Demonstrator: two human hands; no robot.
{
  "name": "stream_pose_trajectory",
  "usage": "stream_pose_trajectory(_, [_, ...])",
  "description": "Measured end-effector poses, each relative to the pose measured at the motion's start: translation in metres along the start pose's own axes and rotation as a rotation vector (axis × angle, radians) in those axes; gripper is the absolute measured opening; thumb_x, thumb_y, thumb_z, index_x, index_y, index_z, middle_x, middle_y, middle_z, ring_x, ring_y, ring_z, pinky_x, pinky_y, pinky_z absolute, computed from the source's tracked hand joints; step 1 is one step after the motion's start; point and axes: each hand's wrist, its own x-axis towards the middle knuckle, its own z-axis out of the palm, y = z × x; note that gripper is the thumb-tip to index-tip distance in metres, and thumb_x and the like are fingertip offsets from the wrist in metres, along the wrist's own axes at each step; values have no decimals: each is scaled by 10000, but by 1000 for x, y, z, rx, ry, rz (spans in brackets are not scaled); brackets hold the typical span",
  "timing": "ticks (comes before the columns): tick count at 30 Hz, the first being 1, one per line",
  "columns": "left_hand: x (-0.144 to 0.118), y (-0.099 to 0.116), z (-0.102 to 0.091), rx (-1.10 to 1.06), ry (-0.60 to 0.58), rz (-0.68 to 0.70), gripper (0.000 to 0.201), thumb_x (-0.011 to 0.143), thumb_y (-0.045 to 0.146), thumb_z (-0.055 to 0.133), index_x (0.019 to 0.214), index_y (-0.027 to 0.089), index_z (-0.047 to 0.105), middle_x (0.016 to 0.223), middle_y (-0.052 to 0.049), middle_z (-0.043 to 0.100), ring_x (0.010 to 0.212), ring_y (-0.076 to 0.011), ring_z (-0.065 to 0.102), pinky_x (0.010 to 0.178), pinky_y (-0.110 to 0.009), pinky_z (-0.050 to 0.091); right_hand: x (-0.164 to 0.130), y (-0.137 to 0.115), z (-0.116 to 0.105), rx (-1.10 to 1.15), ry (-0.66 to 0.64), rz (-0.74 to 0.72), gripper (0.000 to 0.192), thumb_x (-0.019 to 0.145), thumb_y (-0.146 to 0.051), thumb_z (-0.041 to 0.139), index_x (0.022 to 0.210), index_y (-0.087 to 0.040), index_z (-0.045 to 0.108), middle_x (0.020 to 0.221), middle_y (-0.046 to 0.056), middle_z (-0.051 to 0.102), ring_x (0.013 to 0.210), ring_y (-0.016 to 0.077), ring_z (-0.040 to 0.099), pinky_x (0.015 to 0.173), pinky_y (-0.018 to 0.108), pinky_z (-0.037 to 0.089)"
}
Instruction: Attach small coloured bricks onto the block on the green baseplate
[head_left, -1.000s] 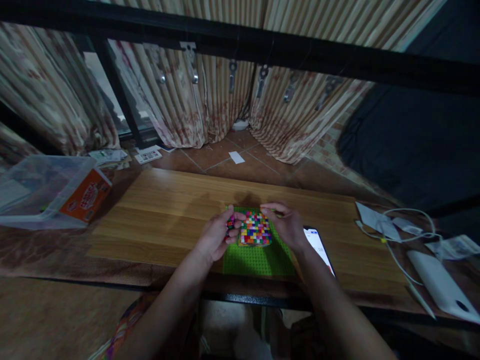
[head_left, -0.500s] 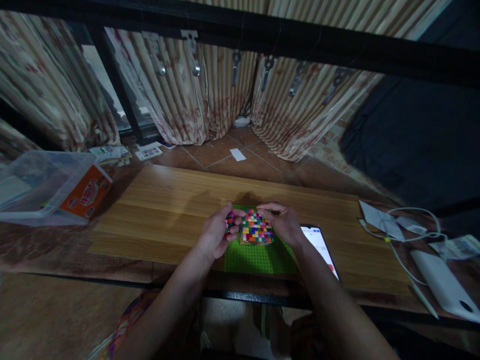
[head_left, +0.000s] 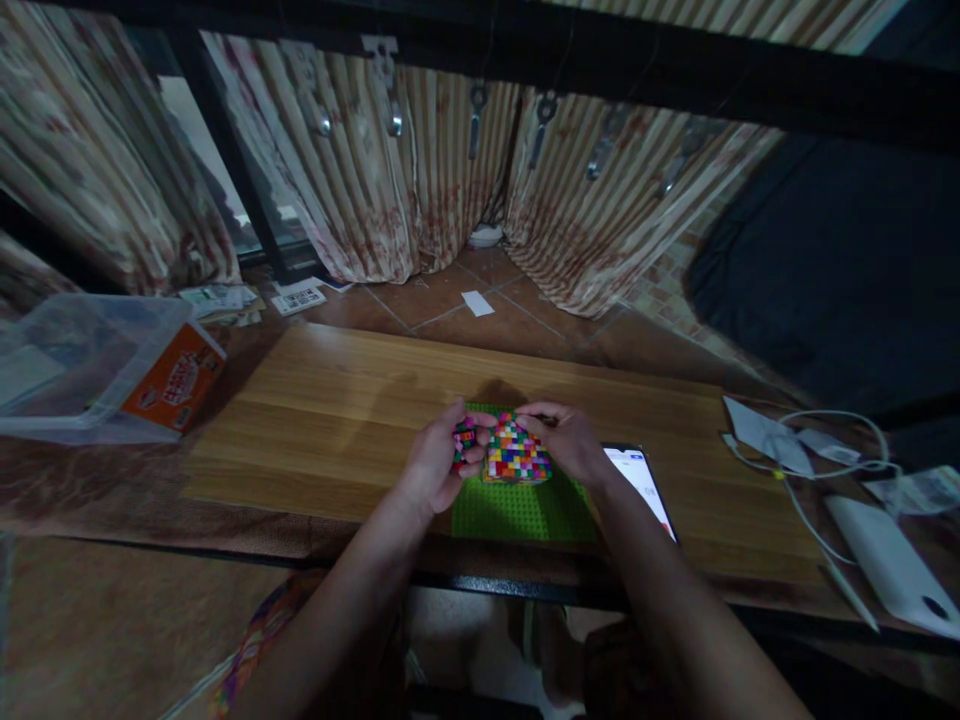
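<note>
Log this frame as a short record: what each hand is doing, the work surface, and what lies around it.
left hand: holds a small cluster of coloured bricks
right hand: fingers on the far edge of the multicoloured brick block
block sits on: green baseplate
surface: wooden board
right of plate: lit phone
far left: clear plastic bin
far right: white cables

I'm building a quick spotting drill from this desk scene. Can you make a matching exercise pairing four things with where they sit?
Things:
1. multicoloured brick block
2. phone
3. clear plastic bin
4. white cable

Places:
A. far left, beside the wooden board
B. on the green baseplate, between the left hand and right hand
C. far right, past the board's end
D. on the board, just right of the right hand, screen lit

Pairs: 1-B, 2-D, 3-A, 4-C
</note>
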Motion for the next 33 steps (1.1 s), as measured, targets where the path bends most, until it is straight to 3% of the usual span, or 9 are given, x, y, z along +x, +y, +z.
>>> stream_pose_trajectory(6, [0,-3,1,15,-26,-10,401,905,423,467,787,85,648,600,-11,490,399,-34,321,330,-141,173,-2,6,-1,-1,-26,-19,298,748,-422,692,952,-213,748,894,43,756,790,197,674,772,367,521])
stream_pose_trajectory(8, [0,-5,2,21,-35,-15,417,911,426,447,785,84,649,594,-14,495,395,-35,320,329,-143,172,-6,3,-1,-16,32,-58,316,760,-416,691,1018,-236,732,986,45,743,868,210,671,832,394,512])
stream_pose_trajectory(12, [0,-7,4,43,-74,-46,455,929,434,393,776,85,640,599,-26,515,384,-33,325,328,-141,173,-19,-23,-1,-116,160,-324,226,853,-357,620,1034,-272,725,1114,48,672,1069,215,610,973,407,449])
stream_pose_trajectory(15, [0,-8,5,66,-85,-73,465,937,441,365,724,102,601,591,-37,536,371,-36,341,326,-139,173,-30,-45,0,-214,15,-491,214,900,-330,574,1053,-300,721,1207,51,605,1164,219,551,1007,409,426])
stream_pose_trajectory(18, [-1,-10,6,89,-78,-81,448,929,451,388,676,119,552,561,-32,537,361,-36,353,327,-132,178,-35,-54,1,-305,-111,-570,241,932,-301,528,1091,-301,709,1278,58,564,1211,234,506,1020,442,409])
stream_pose_trajectory(27, [-2,-12,3,220,-123,-144,368,891,451,460,726,133,546,558,-44,573,362,-40,369,334,-126,159,-35,-54,-4,-364,-247,-619,145,908,-253,577,950,-246,715,1123,64,625,1045,217,566,915,412,446])
stream_pose_trajectory(33, [-5,-8,3,217,-162,-99,218,755,322,646,727,118,576,603,-10,552,410,-25,365,347,-130,173,-35,-53,-2,-210,-182,-511,64,882,-244,617,893,-227,677,1065,52,639,1018,196,589,908,375,445])
